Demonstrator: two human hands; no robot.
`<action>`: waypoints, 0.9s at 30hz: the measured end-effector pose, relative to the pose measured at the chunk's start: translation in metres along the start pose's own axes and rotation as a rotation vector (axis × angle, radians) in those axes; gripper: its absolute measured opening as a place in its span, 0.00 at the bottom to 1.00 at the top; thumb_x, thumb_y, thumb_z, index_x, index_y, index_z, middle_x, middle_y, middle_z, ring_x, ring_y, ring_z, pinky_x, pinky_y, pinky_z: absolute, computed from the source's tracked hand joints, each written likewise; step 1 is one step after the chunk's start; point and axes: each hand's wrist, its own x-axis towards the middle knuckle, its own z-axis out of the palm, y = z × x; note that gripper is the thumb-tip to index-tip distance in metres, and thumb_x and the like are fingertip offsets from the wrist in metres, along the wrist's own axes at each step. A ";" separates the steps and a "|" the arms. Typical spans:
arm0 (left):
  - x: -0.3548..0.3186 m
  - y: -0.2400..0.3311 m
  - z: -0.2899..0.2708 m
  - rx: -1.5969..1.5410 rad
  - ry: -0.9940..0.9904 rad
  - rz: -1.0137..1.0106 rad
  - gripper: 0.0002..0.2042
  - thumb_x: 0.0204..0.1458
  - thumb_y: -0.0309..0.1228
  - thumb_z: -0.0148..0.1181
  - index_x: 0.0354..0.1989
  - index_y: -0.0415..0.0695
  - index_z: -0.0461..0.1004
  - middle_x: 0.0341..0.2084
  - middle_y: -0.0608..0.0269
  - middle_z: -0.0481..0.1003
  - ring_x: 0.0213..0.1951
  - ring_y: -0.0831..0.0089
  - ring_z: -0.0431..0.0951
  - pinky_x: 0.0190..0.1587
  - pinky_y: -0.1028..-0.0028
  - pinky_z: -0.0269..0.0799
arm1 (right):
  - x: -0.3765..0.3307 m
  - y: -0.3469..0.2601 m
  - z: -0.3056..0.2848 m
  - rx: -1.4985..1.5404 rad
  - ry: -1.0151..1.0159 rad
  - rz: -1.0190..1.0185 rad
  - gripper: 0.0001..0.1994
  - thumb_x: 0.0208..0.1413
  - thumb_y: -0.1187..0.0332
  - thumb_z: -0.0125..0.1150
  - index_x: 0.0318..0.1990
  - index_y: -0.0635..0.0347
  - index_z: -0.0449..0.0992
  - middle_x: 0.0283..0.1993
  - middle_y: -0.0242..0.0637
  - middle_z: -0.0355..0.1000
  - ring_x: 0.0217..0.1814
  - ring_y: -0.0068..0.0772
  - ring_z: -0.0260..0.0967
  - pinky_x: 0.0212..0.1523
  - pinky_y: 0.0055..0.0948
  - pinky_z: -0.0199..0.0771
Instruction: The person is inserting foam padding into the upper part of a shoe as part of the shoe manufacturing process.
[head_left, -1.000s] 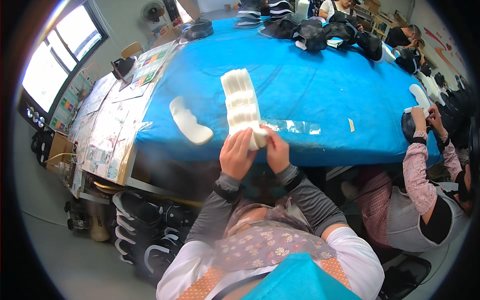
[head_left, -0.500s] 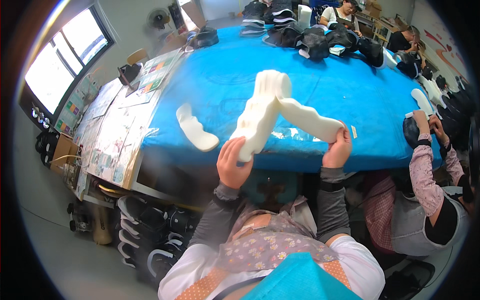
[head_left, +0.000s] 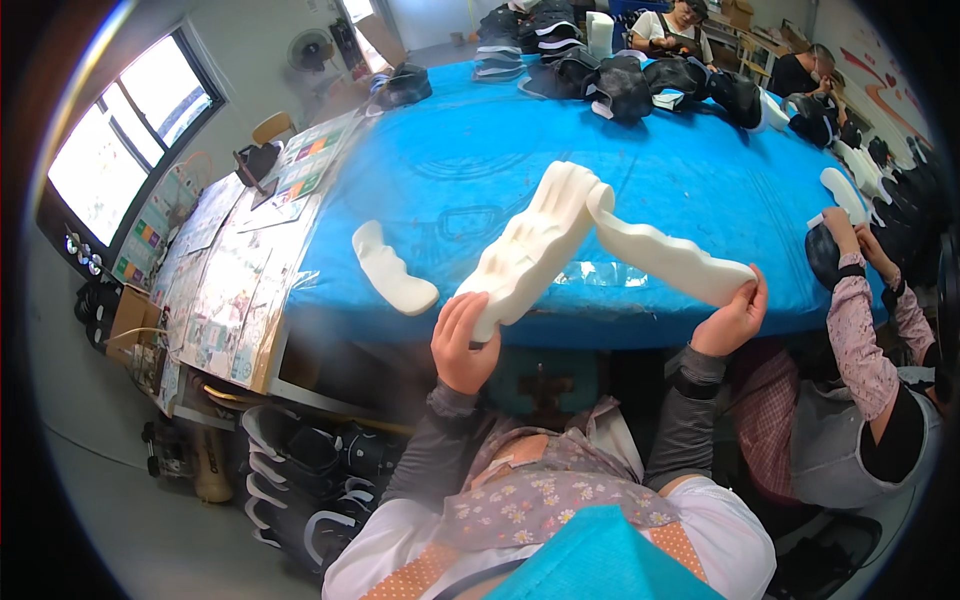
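Observation:
My left hand [head_left: 467, 345] is closed around the near end of a thick white foam block [head_left: 532, 245], wavy-edged and seemingly made of layered pads. Between the fingers and thumb of my right hand [head_left: 733, 315] is the near end of a single wavy white foam pad [head_left: 672, 260]. At their far ends the block and the pad meet, forming an upside-down V above the table; whether they are still joined there I cannot tell. A loose foam pad [head_left: 392, 272] of similar shape lies on the blue table cover [head_left: 400, 170], left of my left hand.
Black padded pieces [head_left: 620, 88] are heaped along the table's far edge. On the right, a co-worker's hands [head_left: 845, 232] handle a dark piece beside another white pad [head_left: 843, 195]. Papers [head_left: 225, 255] cover the table on the left. Black and white items [head_left: 290, 470] are stacked below.
My right hand has moved right with the single pad, widening the angle between it and the block. The block now leans further right, its far end lower in view.

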 end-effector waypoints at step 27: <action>0.037 0.003 0.031 -1.274 -0.246 -0.494 0.46 0.49 0.54 0.57 0.69 0.43 0.40 0.66 0.52 0.49 0.66 0.57 0.51 0.64 0.56 0.48 | -0.024 0.009 -0.007 0.425 -0.531 0.705 0.15 0.63 0.66 0.45 0.49 0.68 0.70 0.45 0.39 0.71 0.48 0.29 0.68 0.48 0.28 0.69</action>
